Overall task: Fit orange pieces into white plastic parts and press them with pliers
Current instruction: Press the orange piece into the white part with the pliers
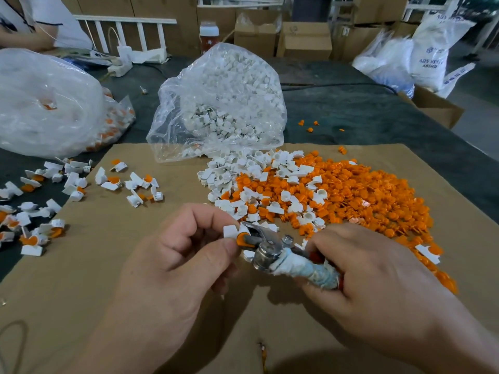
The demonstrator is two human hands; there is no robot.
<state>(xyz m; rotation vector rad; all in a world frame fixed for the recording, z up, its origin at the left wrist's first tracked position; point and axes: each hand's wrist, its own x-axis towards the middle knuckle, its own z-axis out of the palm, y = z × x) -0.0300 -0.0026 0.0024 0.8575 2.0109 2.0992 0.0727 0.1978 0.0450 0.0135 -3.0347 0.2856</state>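
Observation:
My left hand (186, 249) pinches a white plastic part (230, 231) with an orange piece (241, 238) seated in it. My right hand (361, 268) grips the cloth-wrapped handles of metal pliers (266, 249). The plier jaws close around the orange piece and the white part. Behind them lies a big heap of loose orange pieces (359, 195) mixed with white parts (243, 171). Fitted white-and-orange parts (73, 184) are scattered on the left.
A brown cardboard sheet (108, 265) covers the dark table. A clear bag of white parts (221, 103) stands at the back centre, another bag (40, 103) at the left. Cardboard boxes (302, 39) and a bottle (208, 33) sit behind. A person's arm (21, 36) shows at top left.

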